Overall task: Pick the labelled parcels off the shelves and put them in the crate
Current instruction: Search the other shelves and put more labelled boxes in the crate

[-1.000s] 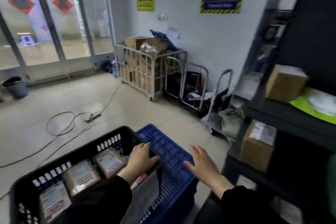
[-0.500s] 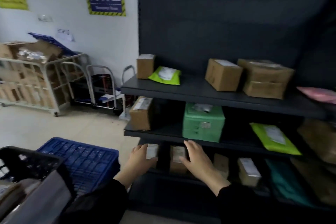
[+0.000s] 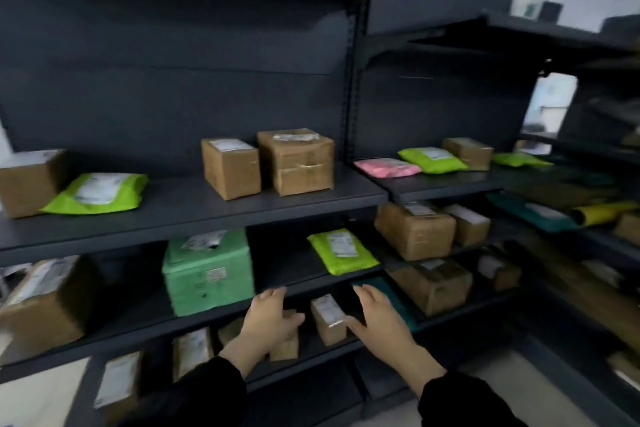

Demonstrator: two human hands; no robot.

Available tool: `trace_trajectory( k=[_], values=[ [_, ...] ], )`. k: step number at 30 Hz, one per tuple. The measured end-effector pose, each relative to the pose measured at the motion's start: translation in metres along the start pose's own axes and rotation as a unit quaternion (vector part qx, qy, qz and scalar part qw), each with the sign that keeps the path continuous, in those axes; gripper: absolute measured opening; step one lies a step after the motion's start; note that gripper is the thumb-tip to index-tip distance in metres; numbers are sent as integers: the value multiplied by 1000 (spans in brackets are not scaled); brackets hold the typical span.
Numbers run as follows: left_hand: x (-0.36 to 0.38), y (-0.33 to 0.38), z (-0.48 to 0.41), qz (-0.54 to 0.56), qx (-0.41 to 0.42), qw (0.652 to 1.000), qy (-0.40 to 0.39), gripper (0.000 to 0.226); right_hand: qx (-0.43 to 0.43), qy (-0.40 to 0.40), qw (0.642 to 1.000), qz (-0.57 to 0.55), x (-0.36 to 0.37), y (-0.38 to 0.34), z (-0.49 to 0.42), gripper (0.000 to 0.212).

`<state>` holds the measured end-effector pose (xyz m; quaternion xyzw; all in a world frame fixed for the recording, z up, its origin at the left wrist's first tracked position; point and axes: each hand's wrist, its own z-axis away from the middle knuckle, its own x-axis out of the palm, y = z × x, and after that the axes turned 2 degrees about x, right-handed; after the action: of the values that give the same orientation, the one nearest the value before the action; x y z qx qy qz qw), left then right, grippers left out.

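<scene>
Left hand (image 3: 268, 317) and right hand (image 3: 379, 321) both reach forward, fingers straight and loose, holding nothing. Between them a small box (image 3: 327, 321) sits on the low shelf (image 3: 308, 359), label up, its long axis running from the shelf's back to its front edge. The left hand overlaps a second box (image 3: 287, 345); contact cannot be told. A teal bag (image 3: 403, 312) lies behind the right hand, and a green box (image 3: 207, 274) sits one shelf up.

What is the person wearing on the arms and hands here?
Plain black long sleeves cover both arms, left sleeve and right sleeve, ending at the wrists. The left hand and right hand are bare: no gloves, rings or watch show.
</scene>
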<state>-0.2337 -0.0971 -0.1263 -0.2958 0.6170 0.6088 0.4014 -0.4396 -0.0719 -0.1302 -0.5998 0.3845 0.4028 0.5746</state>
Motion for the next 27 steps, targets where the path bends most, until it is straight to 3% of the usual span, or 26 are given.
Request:
trace_trajectory(
  k=[17, 27],
  values=[
    [111, 199, -172, -21, 226, 964, -136, 74, 224, 123, 967, -9, -80, 207, -44, 66],
    [197, 330, -234, 19, 251, 949, -190, 71, 277, 136, 951, -27, -131, 352, -52, 65]
  ],
)
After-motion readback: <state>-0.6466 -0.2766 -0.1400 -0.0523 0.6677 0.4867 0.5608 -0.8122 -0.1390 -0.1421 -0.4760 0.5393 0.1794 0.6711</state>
